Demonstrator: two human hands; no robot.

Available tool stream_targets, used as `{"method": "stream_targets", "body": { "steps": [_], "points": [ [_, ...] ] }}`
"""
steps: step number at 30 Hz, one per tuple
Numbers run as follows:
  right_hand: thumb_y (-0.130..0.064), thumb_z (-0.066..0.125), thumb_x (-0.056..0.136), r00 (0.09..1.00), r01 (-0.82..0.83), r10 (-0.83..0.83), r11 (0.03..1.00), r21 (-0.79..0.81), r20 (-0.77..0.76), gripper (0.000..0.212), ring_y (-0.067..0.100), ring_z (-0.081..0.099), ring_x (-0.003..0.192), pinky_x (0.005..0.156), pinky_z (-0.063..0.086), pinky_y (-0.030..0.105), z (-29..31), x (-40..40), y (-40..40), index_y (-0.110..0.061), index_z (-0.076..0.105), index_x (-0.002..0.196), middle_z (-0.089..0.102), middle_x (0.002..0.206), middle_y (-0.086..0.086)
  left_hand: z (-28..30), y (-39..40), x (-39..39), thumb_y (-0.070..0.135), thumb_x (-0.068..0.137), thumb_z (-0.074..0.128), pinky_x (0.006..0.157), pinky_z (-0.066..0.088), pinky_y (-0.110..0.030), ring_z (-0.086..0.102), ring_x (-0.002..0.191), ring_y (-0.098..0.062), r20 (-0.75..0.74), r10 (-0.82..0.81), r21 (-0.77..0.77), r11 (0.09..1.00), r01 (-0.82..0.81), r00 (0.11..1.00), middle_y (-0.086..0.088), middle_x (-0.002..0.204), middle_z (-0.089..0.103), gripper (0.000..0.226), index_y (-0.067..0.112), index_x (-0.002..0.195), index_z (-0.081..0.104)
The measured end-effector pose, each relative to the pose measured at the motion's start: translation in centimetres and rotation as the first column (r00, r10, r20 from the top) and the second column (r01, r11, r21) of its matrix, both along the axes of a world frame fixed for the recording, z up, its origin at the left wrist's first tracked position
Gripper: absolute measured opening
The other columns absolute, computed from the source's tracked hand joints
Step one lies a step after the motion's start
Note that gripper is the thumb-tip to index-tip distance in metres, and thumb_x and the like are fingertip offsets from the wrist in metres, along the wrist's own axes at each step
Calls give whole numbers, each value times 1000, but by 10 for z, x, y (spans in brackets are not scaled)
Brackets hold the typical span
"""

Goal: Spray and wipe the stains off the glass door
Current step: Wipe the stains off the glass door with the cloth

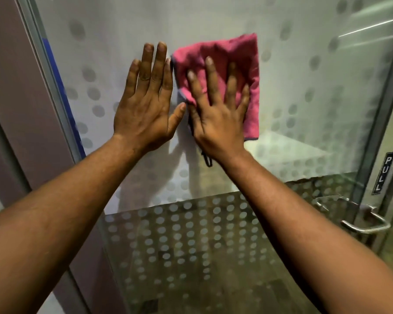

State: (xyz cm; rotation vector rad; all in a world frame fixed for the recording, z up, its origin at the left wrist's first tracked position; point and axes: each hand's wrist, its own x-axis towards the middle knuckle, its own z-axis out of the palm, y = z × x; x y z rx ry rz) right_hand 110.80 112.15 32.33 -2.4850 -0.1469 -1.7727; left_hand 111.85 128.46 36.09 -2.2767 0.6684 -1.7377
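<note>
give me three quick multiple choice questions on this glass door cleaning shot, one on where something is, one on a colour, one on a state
1. Where is the door handle?
A. lower right
B. upper left
C. top centre

2. What colour is the cloth?
A. yellow
B. pink
C. white

3. How is the left hand?
A. clenched in a fist
B. holding a bottle
C. flat and open on the glass door

Answers: 1 A, the handle sits below the PULL label at the right edge. 2 B, the cloth under the right hand is pink. 3 C, its fingers are spread on the pane, holding nothing.
</note>
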Motion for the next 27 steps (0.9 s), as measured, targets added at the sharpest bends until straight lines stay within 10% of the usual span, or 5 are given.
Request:
{"method": "stream_targets", "body": {
  "steps": [6, 20, 27],
  "points": [
    [-45, 30, 103, 989, -22, 26, 999, 31, -145, 62, 28, -20, 150, 116, -3, 67, -69, -5, -37, -37, 1, 157, -7, 166, -6, -1, 4, -1, 69, 99, 10, 125, 5, -52, -1, 154, -39, -7, 8, 36, 999, -8, 1000, -23, 166, -2, 91, 0, 159, 1],
    [-50, 23, 102, 999, 52, -52, 992, 114, -6, 58, 36, -3, 153, 117, -2, 66, 58, 4, -23, -36, 11, 157, 3, 167, -2, -1, 5, 3, 70, 99, 13, 126, 3, -50, -3, 155, -37, 24, -14, 52, 999, 12, 1000, -22, 166, -4, 94, -1, 158, 2],
    [-49, 20, 99, 999, 32, -32, 912, 409, -8, 66, 31, -6, 153, 118, -1, 63, 42, 7, -60, -28, 3, 158, -3, 167, 1, -1, 5, 4, 70, 100, 11, 126, 4, -51, -5, 154, -38, 13, -15, 55, 998, 14, 1000, -22, 166, -6, 94, -3, 158, 0]
  ]
}}
